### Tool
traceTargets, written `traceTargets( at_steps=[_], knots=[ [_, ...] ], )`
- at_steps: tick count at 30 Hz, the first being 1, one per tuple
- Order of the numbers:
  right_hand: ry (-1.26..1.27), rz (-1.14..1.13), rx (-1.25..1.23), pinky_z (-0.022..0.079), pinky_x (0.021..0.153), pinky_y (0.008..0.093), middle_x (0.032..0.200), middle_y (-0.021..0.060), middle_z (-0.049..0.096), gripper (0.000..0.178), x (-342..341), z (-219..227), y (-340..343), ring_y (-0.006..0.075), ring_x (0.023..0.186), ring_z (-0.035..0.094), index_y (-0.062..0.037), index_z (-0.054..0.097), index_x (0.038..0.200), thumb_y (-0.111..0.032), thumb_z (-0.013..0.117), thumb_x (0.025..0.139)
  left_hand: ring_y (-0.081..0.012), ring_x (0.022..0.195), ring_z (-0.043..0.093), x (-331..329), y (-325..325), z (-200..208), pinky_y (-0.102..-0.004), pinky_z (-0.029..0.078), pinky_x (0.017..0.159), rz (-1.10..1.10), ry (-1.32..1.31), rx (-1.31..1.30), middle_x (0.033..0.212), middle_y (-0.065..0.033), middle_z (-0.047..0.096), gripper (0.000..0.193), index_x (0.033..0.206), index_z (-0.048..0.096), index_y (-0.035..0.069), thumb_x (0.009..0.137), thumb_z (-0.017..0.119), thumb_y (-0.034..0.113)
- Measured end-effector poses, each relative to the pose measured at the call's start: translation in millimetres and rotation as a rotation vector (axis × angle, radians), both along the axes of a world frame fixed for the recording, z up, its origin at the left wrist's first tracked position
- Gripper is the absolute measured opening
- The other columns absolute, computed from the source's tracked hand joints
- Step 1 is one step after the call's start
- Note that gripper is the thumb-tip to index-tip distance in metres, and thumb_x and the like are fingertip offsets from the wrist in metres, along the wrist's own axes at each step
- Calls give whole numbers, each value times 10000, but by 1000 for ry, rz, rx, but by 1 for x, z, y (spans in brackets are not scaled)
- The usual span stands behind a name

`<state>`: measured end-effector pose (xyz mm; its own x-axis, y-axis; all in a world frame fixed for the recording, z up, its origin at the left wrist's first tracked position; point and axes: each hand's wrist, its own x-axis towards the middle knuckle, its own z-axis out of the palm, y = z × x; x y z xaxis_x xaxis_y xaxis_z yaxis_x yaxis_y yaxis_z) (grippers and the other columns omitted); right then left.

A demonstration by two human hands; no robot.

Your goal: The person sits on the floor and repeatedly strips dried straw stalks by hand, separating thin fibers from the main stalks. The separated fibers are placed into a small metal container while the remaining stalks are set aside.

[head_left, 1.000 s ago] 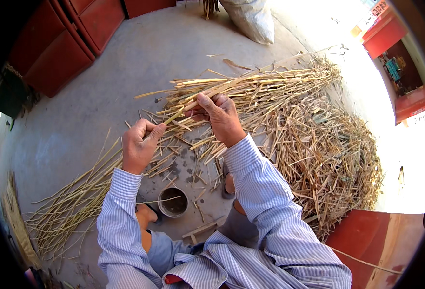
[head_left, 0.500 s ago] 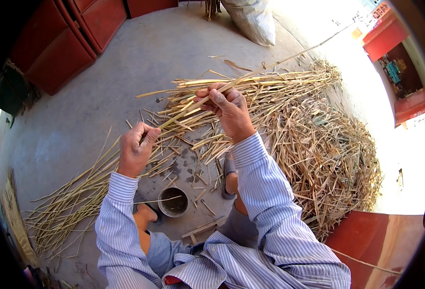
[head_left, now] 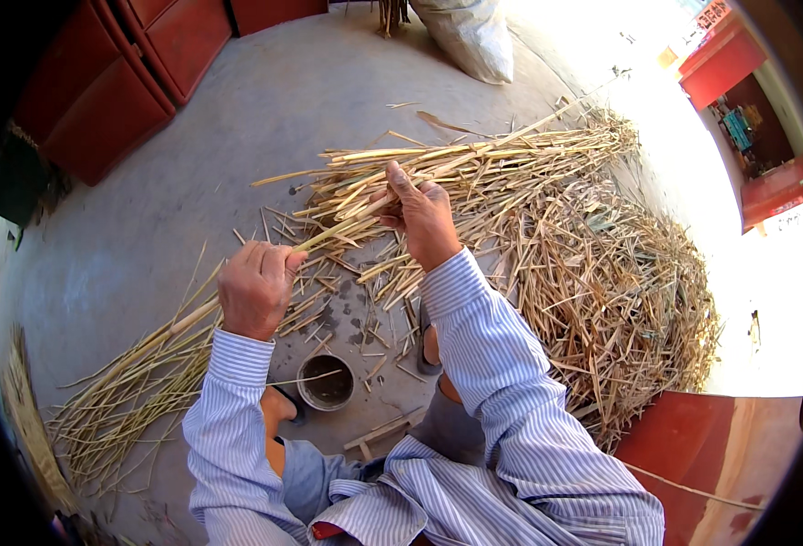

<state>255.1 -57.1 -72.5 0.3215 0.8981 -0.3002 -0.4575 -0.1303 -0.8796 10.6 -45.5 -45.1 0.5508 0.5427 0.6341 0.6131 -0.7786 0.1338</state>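
Note:
A long pale dry stalk (head_left: 342,229) is stretched between my hands, slanting from lower left to upper right. My left hand (head_left: 259,289) is closed in a fist around its lower part. Further up, my right hand (head_left: 422,218) has its fingers curled round the same stalk, thumb raised along it. Beyond that hand the stalk runs over a bundle of cut straw-coloured stalks (head_left: 356,159) and thins toward the bright upper right. Beneath my left hand, slender stripped stalks (head_left: 137,400) lie spread on the floor.
A large heap of dry leaf husks (head_left: 620,291) fills the right side. Between my feet stands a small round pot (head_left: 326,382), a thin stalk across its rim. Red padded seats (head_left: 101,100) are at the upper left; a white sack (head_left: 470,41) stands at the far side.
My left hand has turned over, knuckles now up, and shifted slightly right. My right hand has come nearer and lower, its thumb lifting. The stalk's far end has dropped and drawn inward.

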Motion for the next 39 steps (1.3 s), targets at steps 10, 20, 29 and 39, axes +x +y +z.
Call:
traceTargets(
  at_steps=[10, 20, 29, 39],
  knots=[
    [61, 282, 163, 575, 677, 262, 936, 128, 690, 278, -17, 10, -10, 163, 774, 693, -4, 613, 988, -281, 594, 971, -278, 612, 619, 6, 4, -4, -377, 460, 535, 49, -173, -389, 693, -108, 639, 205, 801, 634, 46, 825, 738, 221],
    [-172, 169, 147, 548, 608, 242, 844, 78, 690, 243, 16, 7, -8, 124, 675, 666, -35, 630, 966, -274, 662, 932, -225, 593, 622, -9, 13, -5, -339, 460, 538, -19, -188, -592, 697, -104, 666, 195, 852, 681, 41, 848, 729, 230],
    [-120, 28, 159, 485, 521, 233, 714, 52, 632, 279, 10, 9, -12, 100, 565, 572, -65, 604, 880, -332, 669, 926, -106, 654, 591, -14, 27, -9, -265, 485, 602, 2, -444, -935, 723, -63, 666, 229, 863, 669, -17, 862, 738, 202],
    [268, 121, 129, 577, 747, 277, 980, 86, 661, 207, 27, 21, -17, 165, 910, 664, -34, 600, 1054, -208, 636, 948, -109, 657, 585, -16, 24, -1, -272, 484, 602, 43, -350, -818, 720, -57, 647, 217, 857, 631, -7, 854, 738, 181]
  ],
)
